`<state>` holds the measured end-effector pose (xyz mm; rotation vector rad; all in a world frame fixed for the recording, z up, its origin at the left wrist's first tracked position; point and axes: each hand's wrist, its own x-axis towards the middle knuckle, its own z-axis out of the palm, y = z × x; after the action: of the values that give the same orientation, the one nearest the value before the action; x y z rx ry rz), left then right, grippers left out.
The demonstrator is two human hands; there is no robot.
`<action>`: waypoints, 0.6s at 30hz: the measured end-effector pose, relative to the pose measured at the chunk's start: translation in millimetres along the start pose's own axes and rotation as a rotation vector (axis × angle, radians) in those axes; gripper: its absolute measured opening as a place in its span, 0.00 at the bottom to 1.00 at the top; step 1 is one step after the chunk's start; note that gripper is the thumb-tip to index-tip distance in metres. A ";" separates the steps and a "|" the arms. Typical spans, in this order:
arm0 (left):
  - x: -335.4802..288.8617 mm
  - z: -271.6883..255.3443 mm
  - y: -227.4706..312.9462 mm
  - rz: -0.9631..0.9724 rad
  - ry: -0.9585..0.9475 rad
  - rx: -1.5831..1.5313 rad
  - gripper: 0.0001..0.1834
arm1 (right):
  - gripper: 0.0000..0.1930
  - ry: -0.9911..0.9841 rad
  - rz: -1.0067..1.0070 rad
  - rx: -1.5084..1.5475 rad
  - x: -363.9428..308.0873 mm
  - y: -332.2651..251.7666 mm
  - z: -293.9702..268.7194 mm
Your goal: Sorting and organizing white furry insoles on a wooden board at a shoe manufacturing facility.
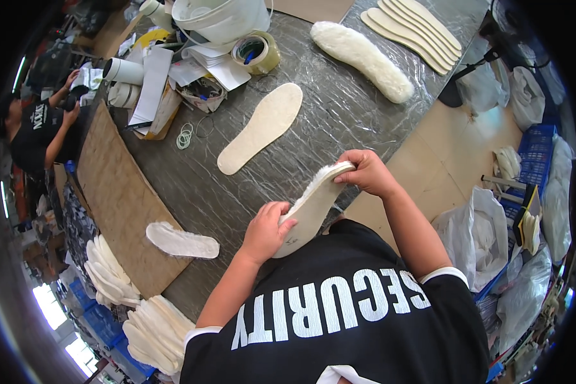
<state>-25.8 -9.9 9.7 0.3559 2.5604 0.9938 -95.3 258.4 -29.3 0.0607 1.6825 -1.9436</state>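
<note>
Between my two hands is a fleece-lined insole (pixel 312 208), tilted, its smooth cream side facing me and white pile showing along the far edge. My left hand (pixel 265 232) grips its lower left end, thumb on the smooth side. At the upper right end, my right hand (pixel 367 174) pinches the tip between thumb and fingers. Beyond them a single flat cream insole (pixel 260 128) lies on the dark table (pixel 237 192). A fluffy insole stack (pixel 363 62) rests farther back, near a fanned row of flat insoles (pixel 413 35). Another fluffy insole (pixel 182 240) lies to the left.
A brown board (pixel 125 198) covers the table's left side, with insole piles (pixel 157 333) beside it. At the back left stand a white bucket (pixel 221 19), a tape roll (pixel 256 52) and rubber bands (pixel 184 136). Plastic bags (pixel 473 237) and a blue crate (pixel 536 157) are right. Another person (pixel 41 128) works far left.
</note>
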 end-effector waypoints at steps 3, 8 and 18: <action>22.4 -3.3 3.5 0.108 -0.003 -0.035 0.26 | 0.10 -0.008 -0.004 -0.011 1.4 -5.0 8.6; 61.3 2.1 9.2 0.009 -0.080 -0.515 0.11 | 0.10 0.029 -0.088 0.161 3.8 -24.1 35.7; 72.8 3.4 -2.7 -0.177 -0.077 -0.877 0.08 | 0.15 0.155 -0.124 0.023 16.0 -7.0 40.7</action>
<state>-90.1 16.4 -12.5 -0.0788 1.8007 1.8253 -98.8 215.1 -20.6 0.1203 1.8016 -2.0969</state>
